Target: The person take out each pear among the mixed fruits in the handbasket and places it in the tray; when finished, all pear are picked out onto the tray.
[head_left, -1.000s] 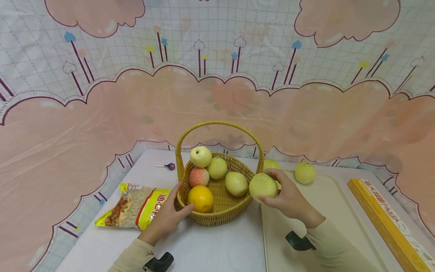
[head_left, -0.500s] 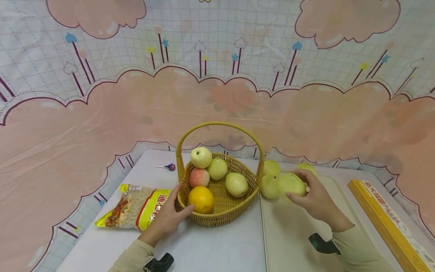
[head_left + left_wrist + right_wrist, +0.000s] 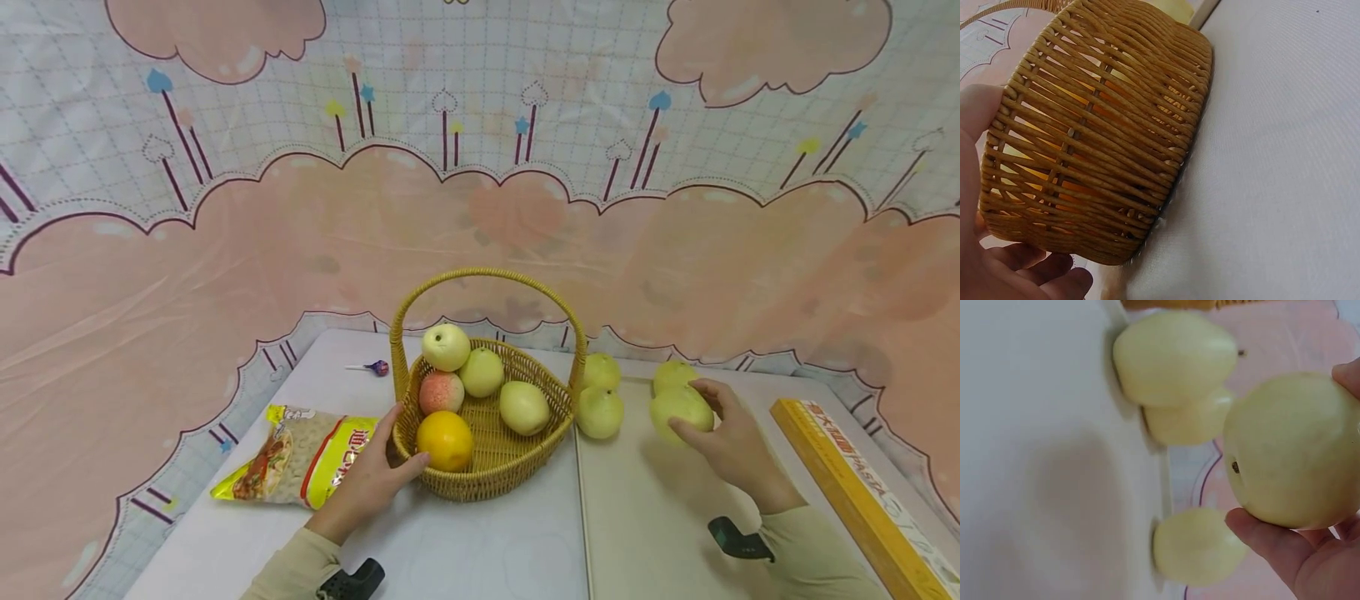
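My left hand (image 3: 369,482) grips the left side of a wicker basket (image 3: 491,486), thumb over the rim and fingers against the outer wall in the left wrist view. Inside the basket lie an orange (image 3: 444,442), a peach (image 3: 441,392) and three pale green pears (image 3: 524,408). My right hand (image 3: 738,446) holds another pear (image 3: 1294,450) between thumb and fingers, raised over the beige tray (image 3: 637,517). Behind it sits a pear (image 3: 673,375) near the tray's back edge. Two more pears (image 3: 600,412) are just right of the basket.
A bag of pasta (image 3: 288,457) lies left of the basket, partly behind my left hand. A lollipop (image 3: 377,367) is at the back left. Along the right side lies a long yellow pasta box (image 3: 855,492). A patterned cloth (image 3: 480,217) hangs behind the table.
My right hand has carried its pear rightward, from beside the basket's right rim to over the tray, uncovering the pears near the basket. My left hand has stayed on the basket.
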Demonstrator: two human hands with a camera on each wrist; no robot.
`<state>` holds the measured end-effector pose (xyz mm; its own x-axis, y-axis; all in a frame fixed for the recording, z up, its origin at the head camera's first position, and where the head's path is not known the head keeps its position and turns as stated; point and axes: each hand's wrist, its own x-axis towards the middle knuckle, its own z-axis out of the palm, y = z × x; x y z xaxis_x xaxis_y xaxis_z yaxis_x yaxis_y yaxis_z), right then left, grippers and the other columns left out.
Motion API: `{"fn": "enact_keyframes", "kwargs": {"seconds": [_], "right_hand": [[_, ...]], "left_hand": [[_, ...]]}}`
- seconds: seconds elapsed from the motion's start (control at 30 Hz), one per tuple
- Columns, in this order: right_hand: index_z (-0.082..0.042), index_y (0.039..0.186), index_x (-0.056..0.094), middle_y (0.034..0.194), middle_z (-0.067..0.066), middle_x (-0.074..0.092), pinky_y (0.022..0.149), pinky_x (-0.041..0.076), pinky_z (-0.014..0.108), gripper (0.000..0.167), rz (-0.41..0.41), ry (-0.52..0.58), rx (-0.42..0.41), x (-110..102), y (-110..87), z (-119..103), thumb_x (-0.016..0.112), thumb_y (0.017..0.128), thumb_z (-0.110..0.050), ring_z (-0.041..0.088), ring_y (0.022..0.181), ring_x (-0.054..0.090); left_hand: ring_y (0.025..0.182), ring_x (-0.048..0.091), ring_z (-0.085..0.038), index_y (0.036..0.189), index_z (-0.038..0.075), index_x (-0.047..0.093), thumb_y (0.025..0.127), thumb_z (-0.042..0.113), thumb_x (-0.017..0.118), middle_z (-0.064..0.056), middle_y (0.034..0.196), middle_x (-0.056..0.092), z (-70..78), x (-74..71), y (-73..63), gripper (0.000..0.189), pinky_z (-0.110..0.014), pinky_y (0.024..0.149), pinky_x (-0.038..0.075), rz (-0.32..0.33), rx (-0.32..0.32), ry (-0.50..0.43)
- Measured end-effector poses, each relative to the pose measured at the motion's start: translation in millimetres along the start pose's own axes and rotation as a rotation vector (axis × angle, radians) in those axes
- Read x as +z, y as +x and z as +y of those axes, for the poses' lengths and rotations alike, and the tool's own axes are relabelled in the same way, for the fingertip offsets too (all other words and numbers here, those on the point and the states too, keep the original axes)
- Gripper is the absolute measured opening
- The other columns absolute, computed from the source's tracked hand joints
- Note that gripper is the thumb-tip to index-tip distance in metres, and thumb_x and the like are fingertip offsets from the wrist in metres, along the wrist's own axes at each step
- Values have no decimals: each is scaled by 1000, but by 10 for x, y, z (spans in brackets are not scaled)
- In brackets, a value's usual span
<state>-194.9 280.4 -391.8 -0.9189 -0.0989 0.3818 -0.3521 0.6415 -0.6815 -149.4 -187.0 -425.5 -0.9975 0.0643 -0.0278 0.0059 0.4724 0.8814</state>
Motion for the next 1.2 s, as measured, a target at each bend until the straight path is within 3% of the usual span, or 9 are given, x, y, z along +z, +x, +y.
{"fn": "enact_keyframes", "kwargs": {"seconds": [0.27, 0.77, 1.0, 1.07, 1.2], "right_hand": [[9, 141, 35, 136, 30, 43, 78, 35, 4, 65, -3, 37, 79, -48, -15, 140, 72, 93, -14, 41, 119, 44], [8, 146, 31, 139, 31, 40, 80, 37, 13, 71, -18, 15, 176, -22, 2, 258, 68, 97, -27, 44, 120, 42], [9, 146, 35, 139, 31, 42, 90, 43, 39, 70, -18, -23, 176, 6, 32, 335, 68, 97, -28, 44, 120, 43], [10, 145, 36, 138, 31, 43, 90, 43, 36, 69, -14, -28, 168, 13, 37, 355, 68, 97, -28, 43, 119, 44], [12, 142, 40, 136, 32, 45, 83, 38, 19, 66, 8, -32, 134, 32, 40, 393, 70, 95, -23, 43, 117, 45]], "left_hand": [[148, 17, -41, 161, 9, 11, 92, 41, 72, -22, 164, 15, 8, -3, -3, 97, -57, 118, 14, -1, 7, -3], [148, 19, -40, 161, 8, 12, 92, 39, 72, -22, 163, 17, 5, 10, 8, 96, -55, 118, 14, 10, 11, 6], [148, 18, -41, 161, 8, 12, 93, 39, 72, -22, 164, 15, -4, 9, 5, 96, -56, 118, 14, 7, 12, 6], [148, 18, -41, 161, 8, 12, 92, 39, 72, -22, 164, 15, -5, 8, 4, 96, -56, 118, 14, 7, 11, 5], [148, 18, -41, 161, 9, 12, 92, 40, 72, -22, 164, 15, -3, 6, 1, 96, -57, 118, 14, 5, 4, 7]]}}
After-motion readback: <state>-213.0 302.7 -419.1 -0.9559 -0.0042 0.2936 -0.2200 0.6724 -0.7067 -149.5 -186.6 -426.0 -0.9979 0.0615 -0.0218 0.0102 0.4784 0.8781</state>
